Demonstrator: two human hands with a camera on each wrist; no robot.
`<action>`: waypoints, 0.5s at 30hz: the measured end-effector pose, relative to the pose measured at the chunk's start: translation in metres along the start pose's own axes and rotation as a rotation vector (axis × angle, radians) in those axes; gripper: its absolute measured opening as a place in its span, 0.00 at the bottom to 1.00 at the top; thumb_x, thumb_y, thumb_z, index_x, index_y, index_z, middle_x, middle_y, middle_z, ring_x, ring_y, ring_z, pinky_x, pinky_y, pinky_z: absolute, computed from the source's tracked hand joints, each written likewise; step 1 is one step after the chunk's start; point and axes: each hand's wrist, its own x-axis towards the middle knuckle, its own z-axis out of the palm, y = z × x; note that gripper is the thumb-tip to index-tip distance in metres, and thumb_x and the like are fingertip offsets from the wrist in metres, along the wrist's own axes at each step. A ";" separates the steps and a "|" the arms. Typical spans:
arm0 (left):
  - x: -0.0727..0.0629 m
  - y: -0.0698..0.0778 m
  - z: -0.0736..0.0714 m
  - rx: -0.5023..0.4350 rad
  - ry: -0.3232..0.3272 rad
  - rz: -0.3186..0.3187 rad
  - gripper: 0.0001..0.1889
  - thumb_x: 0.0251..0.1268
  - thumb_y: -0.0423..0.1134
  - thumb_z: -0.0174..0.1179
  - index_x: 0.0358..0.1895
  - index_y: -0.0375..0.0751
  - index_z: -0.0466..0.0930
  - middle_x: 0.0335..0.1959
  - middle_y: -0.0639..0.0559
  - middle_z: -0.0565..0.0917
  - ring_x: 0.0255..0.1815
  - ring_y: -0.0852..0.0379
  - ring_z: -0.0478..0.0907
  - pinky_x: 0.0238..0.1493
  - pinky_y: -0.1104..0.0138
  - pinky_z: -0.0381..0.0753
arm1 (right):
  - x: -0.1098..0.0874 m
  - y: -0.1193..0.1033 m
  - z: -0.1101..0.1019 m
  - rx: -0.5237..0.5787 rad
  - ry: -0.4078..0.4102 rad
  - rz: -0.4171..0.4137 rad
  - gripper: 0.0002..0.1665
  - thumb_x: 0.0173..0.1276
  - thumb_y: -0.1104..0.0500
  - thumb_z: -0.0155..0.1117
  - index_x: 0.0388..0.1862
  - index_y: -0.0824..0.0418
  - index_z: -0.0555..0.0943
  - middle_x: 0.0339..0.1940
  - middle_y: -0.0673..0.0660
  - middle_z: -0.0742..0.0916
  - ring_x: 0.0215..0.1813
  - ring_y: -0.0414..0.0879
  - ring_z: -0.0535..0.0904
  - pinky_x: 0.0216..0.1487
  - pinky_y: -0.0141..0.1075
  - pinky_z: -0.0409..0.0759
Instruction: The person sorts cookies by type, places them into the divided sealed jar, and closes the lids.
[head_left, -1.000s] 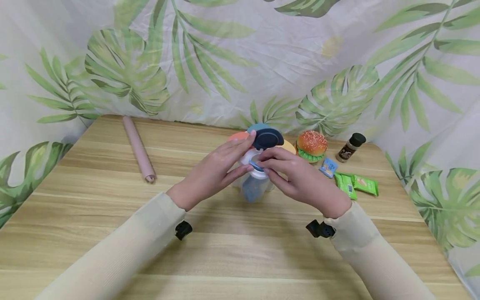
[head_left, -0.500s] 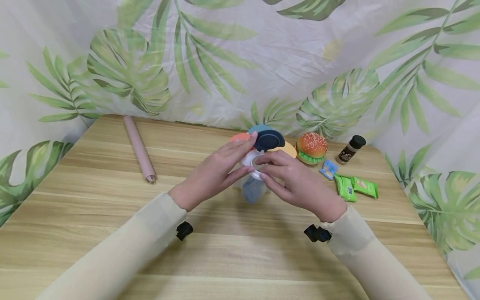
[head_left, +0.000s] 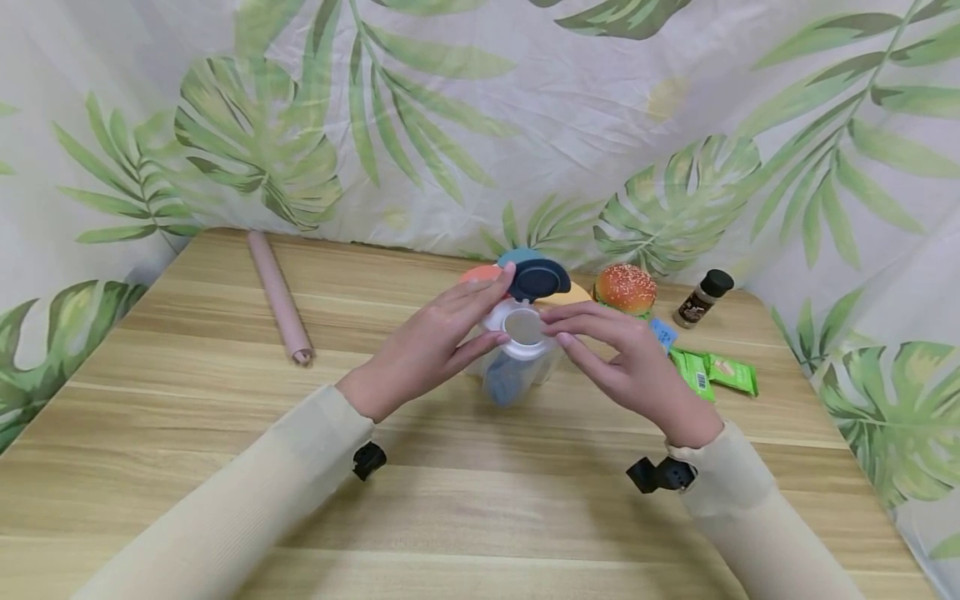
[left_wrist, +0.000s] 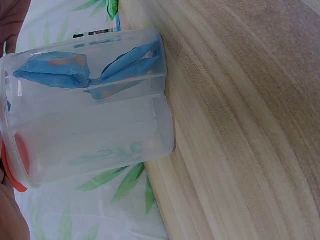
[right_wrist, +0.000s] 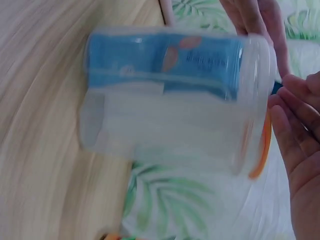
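A clear plastic canister [head_left: 542,373] with several coloured lids stands mid-table. Its navy lid [head_left: 538,280] is flipped up, baring a round white-rimmed opening [head_left: 522,351]. My left hand [head_left: 431,343] touches the raised lid with its fingers, its thumb at the rim. My right hand [head_left: 626,354] is just right of the opening, fingertips close to the rim and nothing in them. Blue snack packets [left_wrist: 52,69] lie in one compartment of the canister, seen through its wall in both wrist views. An orange lid [right_wrist: 264,147] sits down on another compartment.
Right of the canister are a toy hamburger [head_left: 626,287], a blue packet [head_left: 663,333], two green packets [head_left: 731,373] and a black-capped seasoning bottle [head_left: 702,297]. A pink roll [head_left: 277,296] lies at the left. A leaf-print cloth [head_left: 420,125] hangs behind the table.
A blue packet at the opening, under my right fingers, has gone down out of sight into the canister. My right hand has drawn back to the right. The left hand has stayed.
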 end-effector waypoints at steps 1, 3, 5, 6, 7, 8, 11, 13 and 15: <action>0.000 0.000 0.000 0.001 0.001 -0.001 0.38 0.76 0.43 0.64 0.82 0.37 0.59 0.82 0.45 0.67 0.81 0.48 0.69 0.80 0.54 0.71 | -0.003 0.002 -0.003 0.003 0.016 0.010 0.13 0.72 0.73 0.66 0.50 0.64 0.90 0.56 0.61 0.91 0.62 0.44 0.86 0.63 0.22 0.81; -0.001 0.000 0.000 0.000 0.005 -0.001 0.38 0.76 0.42 0.65 0.82 0.37 0.59 0.82 0.45 0.68 0.80 0.47 0.69 0.80 0.54 0.71 | -0.009 0.008 -0.008 0.004 0.061 0.021 0.12 0.72 0.74 0.65 0.48 0.65 0.90 0.52 0.61 0.91 0.60 0.38 0.86 0.61 0.22 0.82; -0.002 -0.001 0.000 0.000 0.009 -0.002 0.38 0.76 0.42 0.65 0.82 0.37 0.59 0.82 0.44 0.68 0.80 0.47 0.69 0.80 0.54 0.71 | -0.015 0.017 -0.014 0.005 0.114 0.021 0.12 0.72 0.76 0.64 0.47 0.67 0.89 0.49 0.62 0.92 0.56 0.33 0.85 0.57 0.22 0.84; -0.002 -0.001 0.000 -0.001 0.011 -0.002 0.38 0.76 0.42 0.65 0.82 0.36 0.60 0.82 0.44 0.68 0.80 0.47 0.69 0.80 0.55 0.71 | -0.018 0.023 -0.016 0.001 0.146 0.022 0.12 0.71 0.77 0.63 0.46 0.67 0.89 0.47 0.62 0.92 0.53 0.31 0.85 0.54 0.20 0.84; -0.003 -0.001 0.000 -0.002 0.011 -0.002 0.38 0.76 0.42 0.65 0.82 0.36 0.60 0.82 0.45 0.67 0.81 0.47 0.69 0.80 0.55 0.71 | -0.020 0.028 -0.019 0.001 0.176 0.028 0.12 0.70 0.78 0.63 0.45 0.68 0.89 0.45 0.62 0.92 0.51 0.31 0.85 0.52 0.20 0.84; -0.003 -0.001 0.000 -0.003 0.011 -0.004 0.38 0.76 0.42 0.65 0.82 0.36 0.59 0.82 0.45 0.67 0.81 0.48 0.69 0.81 0.55 0.71 | -0.024 0.034 -0.022 0.002 0.203 0.042 0.12 0.70 0.78 0.63 0.45 0.69 0.89 0.44 0.60 0.92 0.49 0.30 0.85 0.51 0.19 0.83; -0.001 0.000 0.001 -0.009 0.009 -0.005 0.38 0.76 0.41 0.65 0.82 0.36 0.59 0.82 0.45 0.67 0.80 0.48 0.69 0.81 0.56 0.70 | -0.035 0.051 -0.031 -0.083 0.264 0.158 0.09 0.73 0.75 0.62 0.44 0.70 0.89 0.42 0.61 0.92 0.44 0.28 0.83 0.48 0.14 0.80; 0.000 0.000 0.001 -0.015 0.008 -0.002 0.38 0.76 0.41 0.65 0.82 0.36 0.58 0.82 0.44 0.68 0.80 0.48 0.69 0.81 0.56 0.70 | -0.042 0.060 -0.037 -0.157 0.258 0.292 0.09 0.78 0.69 0.61 0.46 0.70 0.88 0.44 0.63 0.92 0.46 0.33 0.85 0.47 0.12 0.78; 0.000 0.000 0.001 -0.021 0.009 -0.001 0.38 0.75 0.40 0.65 0.82 0.35 0.59 0.82 0.44 0.68 0.80 0.48 0.69 0.81 0.56 0.70 | -0.048 0.068 -0.042 -0.246 0.213 0.427 0.13 0.81 0.63 0.59 0.48 0.70 0.88 0.46 0.67 0.91 0.49 0.43 0.88 0.48 0.17 0.81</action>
